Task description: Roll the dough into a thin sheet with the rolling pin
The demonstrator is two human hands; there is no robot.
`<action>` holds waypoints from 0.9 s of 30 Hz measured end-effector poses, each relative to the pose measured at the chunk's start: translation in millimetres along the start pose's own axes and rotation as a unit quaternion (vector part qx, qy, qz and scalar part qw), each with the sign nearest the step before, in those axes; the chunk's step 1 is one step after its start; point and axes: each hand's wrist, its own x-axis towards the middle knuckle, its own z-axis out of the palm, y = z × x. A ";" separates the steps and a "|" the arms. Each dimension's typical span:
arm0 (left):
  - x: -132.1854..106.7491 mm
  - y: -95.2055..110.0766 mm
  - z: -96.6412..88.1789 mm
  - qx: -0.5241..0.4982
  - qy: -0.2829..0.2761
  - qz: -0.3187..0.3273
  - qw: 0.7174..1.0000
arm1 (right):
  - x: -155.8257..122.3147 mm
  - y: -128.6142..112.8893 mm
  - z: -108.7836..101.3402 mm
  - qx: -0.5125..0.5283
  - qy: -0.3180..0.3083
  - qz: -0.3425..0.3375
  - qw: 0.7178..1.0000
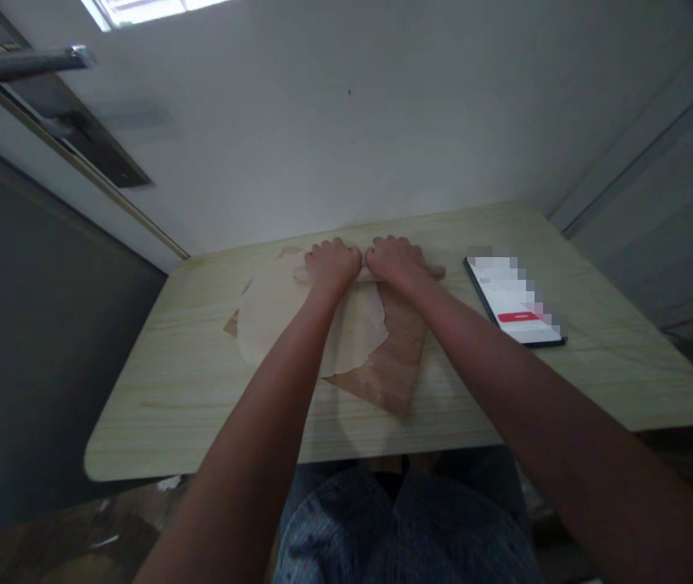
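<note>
Side by side, my left hand and my right hand are closed over a wooden rolling pin. The pin lies crosswise, its rounded ends showing past both hands. Under it is a thin, pale sheet of rolled-out dough with a ragged right edge. The dough lies over a brown board, whose corners show at the left and lower right. My hands and forearms hide the middle of the pin and part of the dough.
The light wooden table has rounded corners and stands against a white wall. A phone with a lit screen lies to the right of my right hand. A door handle juts in at upper left. My legs are below the front edge.
</note>
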 end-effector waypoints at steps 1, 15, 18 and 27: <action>-3.2 -0.2 -0.7 0.003 0.002 0.003 1.000 | -2.6 0.0 0.1 0.000 0.002 -0.001 1.000; -49.5 -7.9 -7.6 0.021 0.039 0.037 0.998 | -51.6 -3.2 2.1 -0.068 0.052 -0.048 0.995; -58.7 -10.5 -8.5 0.026 0.039 0.044 0.998 | -62.7 -3.1 2.4 -0.080 0.060 -0.051 0.994; -83.3 -18.4 -3.1 0.024 0.077 0.060 0.995 | -86.2 1.7 11.3 -0.088 0.121 -0.105 0.983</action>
